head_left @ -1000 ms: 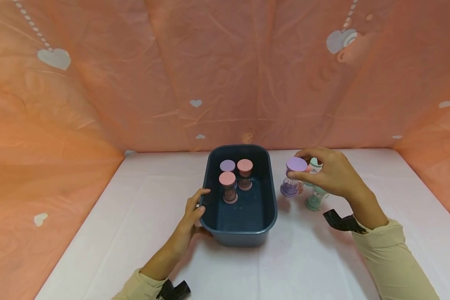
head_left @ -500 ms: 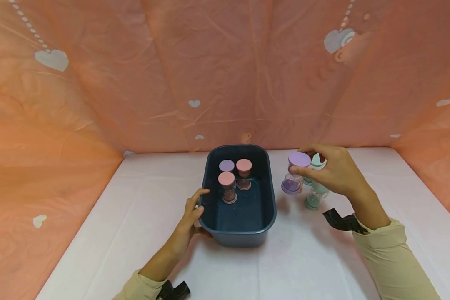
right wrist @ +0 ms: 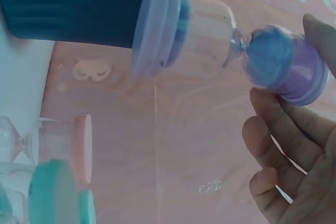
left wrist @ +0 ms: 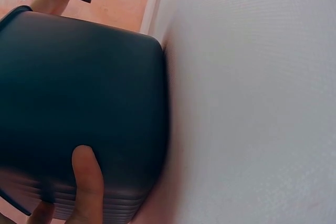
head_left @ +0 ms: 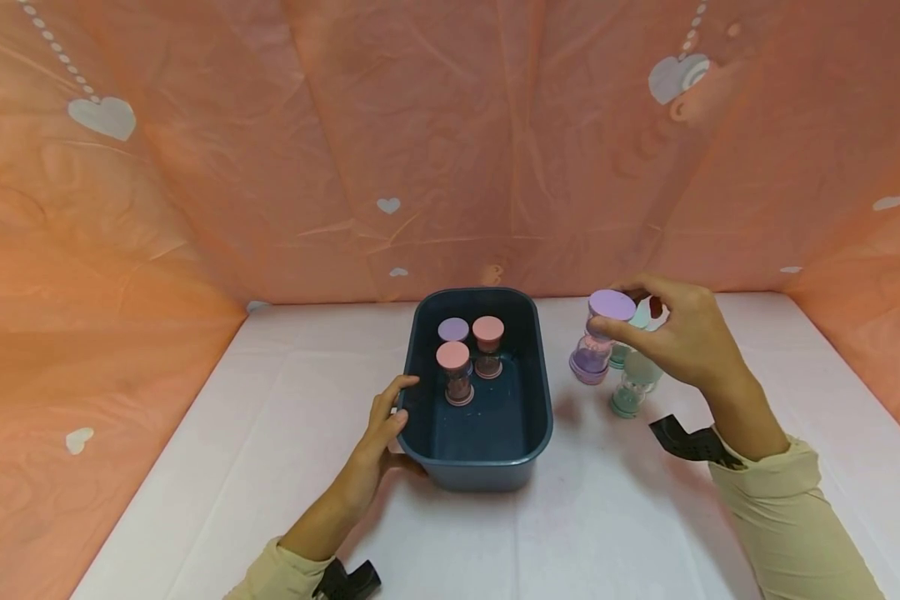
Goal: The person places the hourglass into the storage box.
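Observation:
My right hand (head_left: 678,333) pinches the top cap of a purple sand timer (head_left: 591,358), lifted off the table right of the bin. In the right wrist view the purple sand timer (right wrist: 210,35) hangs from thumb and fingertips, with blue and purple in the bulb near them. My left hand (head_left: 378,429) grips the left side of a dark blue bin (head_left: 474,475), one finger over its rim; in the left wrist view a digit lies on the bin wall (left wrist: 84,87). Inside the bin stand a purple-capped sand timer (head_left: 453,330) and two pink-capped sand timers (head_left: 459,387).
Below my right hand stands a green sand timer (head_left: 627,400), partly covered by the hand. The right wrist view also shows a pink-capped sand timer (right wrist: 81,148) beside a teal cap (right wrist: 50,195). An orange sheet (head_left: 450,167) rises behind the white table (head_left: 232,467).
My right hand has moved right and away from me with the purple sand timer, drawing it farther from the bin. The left hand and bin stay in place.

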Tool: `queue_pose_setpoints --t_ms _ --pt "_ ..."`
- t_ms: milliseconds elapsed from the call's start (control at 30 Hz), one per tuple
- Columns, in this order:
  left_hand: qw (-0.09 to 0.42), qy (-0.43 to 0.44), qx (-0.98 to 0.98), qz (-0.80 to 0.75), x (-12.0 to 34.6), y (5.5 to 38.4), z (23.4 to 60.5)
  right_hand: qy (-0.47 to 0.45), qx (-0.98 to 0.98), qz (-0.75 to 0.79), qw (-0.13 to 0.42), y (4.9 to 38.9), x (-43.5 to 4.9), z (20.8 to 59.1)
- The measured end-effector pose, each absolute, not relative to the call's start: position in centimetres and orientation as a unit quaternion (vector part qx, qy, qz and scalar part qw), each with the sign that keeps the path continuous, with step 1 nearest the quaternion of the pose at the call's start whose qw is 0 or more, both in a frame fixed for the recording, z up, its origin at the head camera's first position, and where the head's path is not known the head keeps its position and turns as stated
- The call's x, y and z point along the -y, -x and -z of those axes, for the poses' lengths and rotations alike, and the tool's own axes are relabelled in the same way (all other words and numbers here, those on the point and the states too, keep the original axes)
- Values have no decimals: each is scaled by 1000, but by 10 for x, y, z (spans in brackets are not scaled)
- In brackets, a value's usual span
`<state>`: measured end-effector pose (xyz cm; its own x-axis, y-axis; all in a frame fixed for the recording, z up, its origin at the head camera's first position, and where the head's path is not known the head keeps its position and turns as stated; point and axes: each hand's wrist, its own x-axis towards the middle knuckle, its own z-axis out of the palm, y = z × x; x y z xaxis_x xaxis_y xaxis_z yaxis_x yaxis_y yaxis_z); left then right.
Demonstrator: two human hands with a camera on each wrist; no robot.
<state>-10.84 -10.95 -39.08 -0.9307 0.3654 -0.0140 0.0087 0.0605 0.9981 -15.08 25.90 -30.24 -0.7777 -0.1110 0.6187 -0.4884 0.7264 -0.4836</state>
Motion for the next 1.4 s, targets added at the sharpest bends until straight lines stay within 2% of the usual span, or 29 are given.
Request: queue_pose_setpoints --t_ms 600,1400 --pt "133 -132 -720 -668 111 109 394 -161 843 -386 337 147 -258 294" --pt "126 -122 -724 -668 109 110 393 -222 828 -413 307 139 -220 304"
